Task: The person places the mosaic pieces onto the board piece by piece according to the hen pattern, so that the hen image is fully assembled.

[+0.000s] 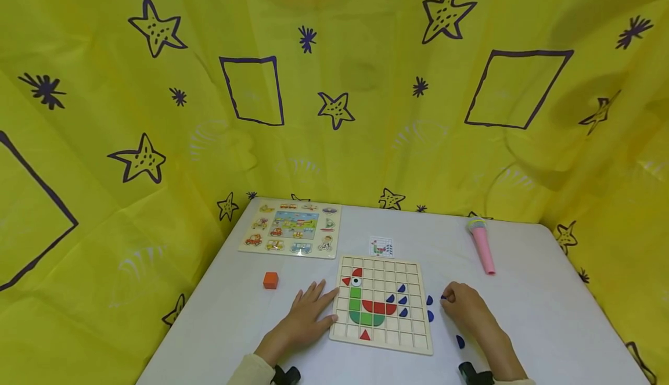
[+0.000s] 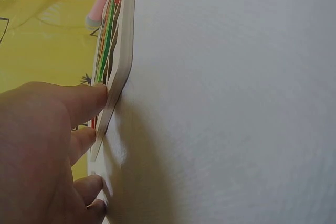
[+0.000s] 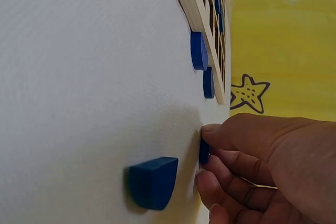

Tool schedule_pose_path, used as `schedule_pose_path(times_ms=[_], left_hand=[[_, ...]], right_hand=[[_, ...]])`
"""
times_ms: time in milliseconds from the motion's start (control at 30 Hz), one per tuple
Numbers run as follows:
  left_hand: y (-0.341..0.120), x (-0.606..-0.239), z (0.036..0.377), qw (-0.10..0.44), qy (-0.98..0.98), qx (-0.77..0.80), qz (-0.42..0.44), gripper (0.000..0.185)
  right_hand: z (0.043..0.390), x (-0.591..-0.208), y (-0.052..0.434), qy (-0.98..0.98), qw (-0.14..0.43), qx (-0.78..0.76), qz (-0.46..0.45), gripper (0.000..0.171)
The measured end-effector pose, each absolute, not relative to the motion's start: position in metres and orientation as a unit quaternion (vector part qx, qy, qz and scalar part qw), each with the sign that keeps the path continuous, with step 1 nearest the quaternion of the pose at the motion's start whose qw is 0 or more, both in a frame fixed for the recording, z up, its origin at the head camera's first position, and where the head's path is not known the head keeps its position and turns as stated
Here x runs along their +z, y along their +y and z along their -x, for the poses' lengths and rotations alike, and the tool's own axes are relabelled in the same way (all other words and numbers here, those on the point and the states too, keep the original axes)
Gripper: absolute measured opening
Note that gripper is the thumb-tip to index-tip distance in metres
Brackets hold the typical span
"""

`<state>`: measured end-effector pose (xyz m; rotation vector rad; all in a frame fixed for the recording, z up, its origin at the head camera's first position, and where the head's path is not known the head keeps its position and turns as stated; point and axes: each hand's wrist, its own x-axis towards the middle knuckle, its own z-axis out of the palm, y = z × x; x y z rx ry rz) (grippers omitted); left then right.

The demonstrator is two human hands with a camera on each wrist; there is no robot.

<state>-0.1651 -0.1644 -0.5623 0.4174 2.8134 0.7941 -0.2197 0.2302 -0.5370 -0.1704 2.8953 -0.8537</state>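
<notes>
A wooden grid board (image 1: 410,338) lies on the table, with red, green and blue pieces laid in a bird shape. My left hand (image 1: 308,315) has its fingers spread, thumb and fingertips touching the board's left edge. To the right of the board, my right hand (image 1: 467,303) pinches a blue quarter-circle block (image 3: 204,151) between thumb and fingers. Two more blue blocks (image 3: 198,51) sit against the board's right edge. Another blue block (image 3: 153,183) lies nearer to me, below the right hand. Above the board is a small picture card (image 1: 381,247) showing a similar bird.
A picture puzzle board (image 1: 326,228) lies at the back left. An orange cube (image 1: 270,280) stands left of the grid board. At the back right lies a pink toy microphone (image 1: 483,248). A yellow patterned curtain (image 1: 366,158) surrounds the white table (image 1: 209,327).
</notes>
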Motion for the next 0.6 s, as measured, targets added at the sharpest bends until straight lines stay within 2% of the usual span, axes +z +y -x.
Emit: schedule_pose_path(times_ms=[233, 600], left_hand=[[-0.164, -0.562, 0.164, 0.095, 0.947, 0.272, -0.14, 0.063], [-0.165, -0.565, 0.166, 0.095, 0.948, 0.268, -0.141, 0.064]], right_hand=[[0.218, -0.535, 0.227, 0.96, 0.072, -0.266, 0.037, 0.011], [0.22, -0.524, 0.209, 0.955, 0.046, -0.292, 0.028, 0.013]])
